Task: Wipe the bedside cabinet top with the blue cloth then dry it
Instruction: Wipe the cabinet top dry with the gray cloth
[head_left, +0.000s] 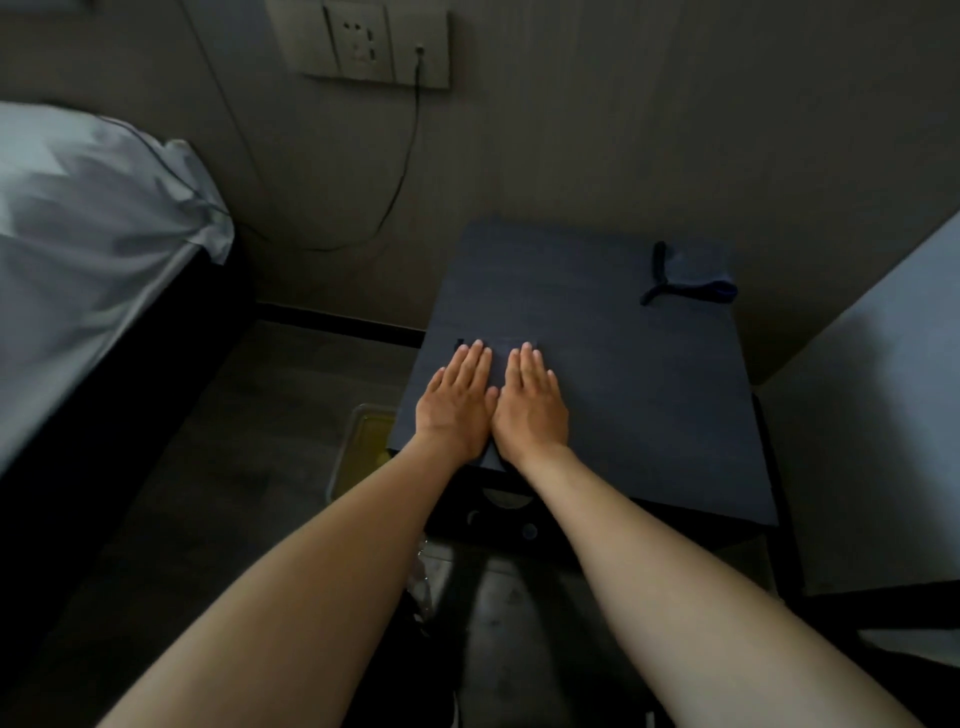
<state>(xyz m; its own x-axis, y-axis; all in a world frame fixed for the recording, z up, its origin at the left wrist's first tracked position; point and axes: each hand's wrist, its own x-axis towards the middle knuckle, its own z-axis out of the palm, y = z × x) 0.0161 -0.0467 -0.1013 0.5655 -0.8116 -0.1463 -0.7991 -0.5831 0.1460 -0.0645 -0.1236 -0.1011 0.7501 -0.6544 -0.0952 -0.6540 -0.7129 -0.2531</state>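
Note:
The bedside cabinet top (649, 395) is a dark blue-grey slab in the middle of the view. My left hand (457, 400) and my right hand (530, 400) lie flat side by side, fingers straight, at its near left corner. They press on a dark cloth (501, 356) that is almost the same colour as the top. Its far edge shows just beyond my fingertips, and a bit of it hangs over the front edge between my wrists. A second, blue cloth (696, 273) with a dark blue trim lies folded at the far right corner, apart from both hands.
A bed with a white sheet (88, 249) stands to the left, another pale bed (872, 415) to the right. A wall socket (374, 44) with a hanging black cable (408, 156) is behind. A clear tub with yellow contents (363, 441) sits on the floor by the cabinet's left side.

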